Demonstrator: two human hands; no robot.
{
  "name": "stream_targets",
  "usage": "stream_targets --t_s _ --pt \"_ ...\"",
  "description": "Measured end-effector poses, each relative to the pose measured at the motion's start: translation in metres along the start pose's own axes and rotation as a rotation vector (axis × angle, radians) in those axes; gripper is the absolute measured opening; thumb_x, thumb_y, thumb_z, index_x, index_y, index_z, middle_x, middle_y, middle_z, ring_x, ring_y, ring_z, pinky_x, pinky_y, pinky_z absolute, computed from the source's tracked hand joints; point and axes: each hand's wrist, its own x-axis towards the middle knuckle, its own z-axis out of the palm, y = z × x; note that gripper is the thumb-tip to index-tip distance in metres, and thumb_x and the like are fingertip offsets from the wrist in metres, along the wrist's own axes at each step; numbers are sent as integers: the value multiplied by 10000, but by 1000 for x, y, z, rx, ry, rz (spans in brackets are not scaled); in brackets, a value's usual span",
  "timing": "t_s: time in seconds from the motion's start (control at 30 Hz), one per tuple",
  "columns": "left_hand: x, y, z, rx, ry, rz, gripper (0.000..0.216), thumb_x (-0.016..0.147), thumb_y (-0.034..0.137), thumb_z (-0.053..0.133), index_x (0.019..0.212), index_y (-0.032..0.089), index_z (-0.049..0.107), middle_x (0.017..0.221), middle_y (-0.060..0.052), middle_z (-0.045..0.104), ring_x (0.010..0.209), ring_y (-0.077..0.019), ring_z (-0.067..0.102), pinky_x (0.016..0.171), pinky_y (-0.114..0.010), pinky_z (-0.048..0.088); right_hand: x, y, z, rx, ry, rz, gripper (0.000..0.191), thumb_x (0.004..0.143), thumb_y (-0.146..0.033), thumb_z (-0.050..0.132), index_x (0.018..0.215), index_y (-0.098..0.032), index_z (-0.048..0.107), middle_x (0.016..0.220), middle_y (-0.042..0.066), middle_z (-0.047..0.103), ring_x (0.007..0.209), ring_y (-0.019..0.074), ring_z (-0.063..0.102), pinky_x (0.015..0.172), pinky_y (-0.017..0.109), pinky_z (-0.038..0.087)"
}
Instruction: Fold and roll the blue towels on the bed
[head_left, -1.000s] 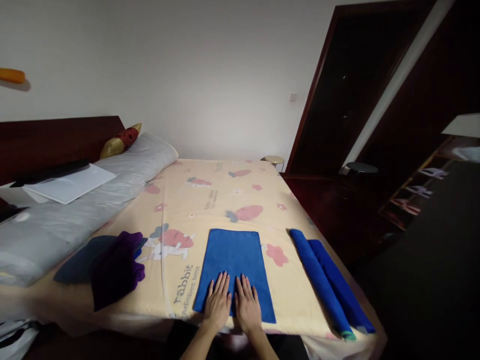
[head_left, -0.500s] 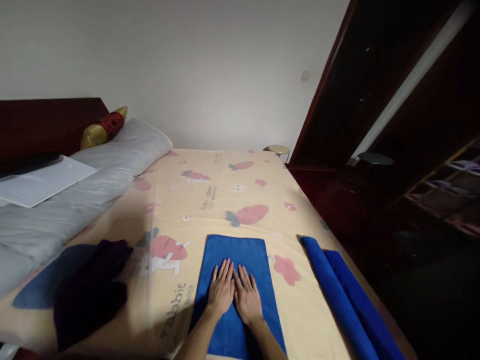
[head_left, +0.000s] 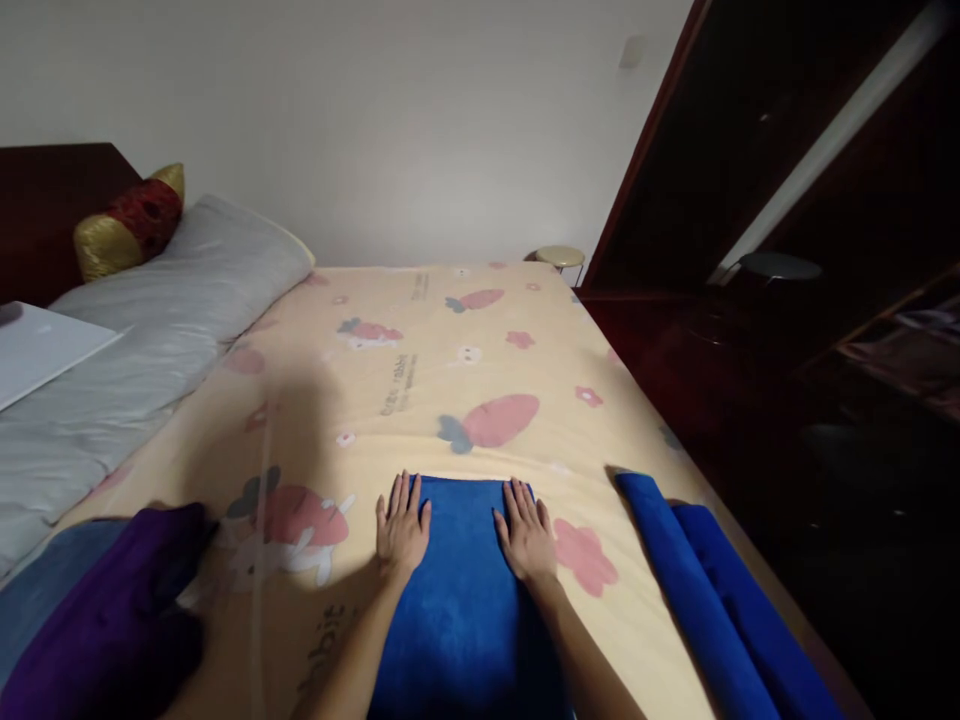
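Observation:
A blue towel (head_left: 465,590) lies flat on the bed, its far edge straight and its near end running out of view between my forearms. My left hand (head_left: 403,535) rests palm down at the towel's far left corner, fingers stretched out and pointing away from me. At the far right corner my right hand (head_left: 526,535) lies flat in the same way, thumb apart from the fingers. Neither hand grips anything. To the right, two long blue rolled or folded towels (head_left: 690,590) lie side by side along the bed's edge.
A crumpled purple cloth (head_left: 112,610) lies at the left on the patterned bedsheet (head_left: 420,430). Grey bedding (head_left: 172,300) with a red and gold cushion (head_left: 135,220) and a white board (head_left: 45,350) is further left. A stool (head_left: 559,256) stands beyond the bed's far end.
My hands have moved apart and away from me, from side by side on the towel's middle to its two far corners. The view has tilted slightly downward.

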Motion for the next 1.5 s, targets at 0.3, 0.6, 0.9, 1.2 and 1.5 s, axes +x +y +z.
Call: stream_targets --t_s 0.3,0.6,0.9,1.2,1.5 --pt "-42 39 -1 -13 39 273 543 977 316 259 1484 234 84 1544 -46 299 1420 -195 264 1164 -480 176 -26 -38 4 28 53 -37 544 969 -416 311 1420 -117 369 1499 126 332 1402 265 280 1147 477 213" --pt "-169 14 0 -12 25 417 567 972 315 288 1489 302 55 1550 11 281 1398 -168 313 1124 -382 275 -166 -41 18 68 139 -202 587 952 -387 387 1485 -245 186 1506 73 322 1373 260 338 1082 468 352" --pt "-181 -50 -62 -55 -484 416 722 824 315 475 1482 332 177 1575 10 193 1434 -238 227 1146 -490 238 -171 9 -65 119 -363 -350 576 839 -196 466 1411 -200 403 1485 110 372 1354 267 371 1099 443 343" --pt "-222 -60 -82 3 -499 299 603 714 250 514 1317 218 522 1464 -111 453 1371 -303 354 1136 -480 243 -215 0 -111 5 -262 -289 358 741 -197 513 1080 -181 628 1196 123 629 1151 292 522 1009 433 360" --pt "-217 -77 -57 54 -436 351 525 814 126 371 1302 247 523 1367 -124 531 1333 -297 400 1079 -507 308 -213 40 -25 -100 142 -568 107 775 -245 563 859 -275 622 899 26 696 834 231 610 752 325 403"
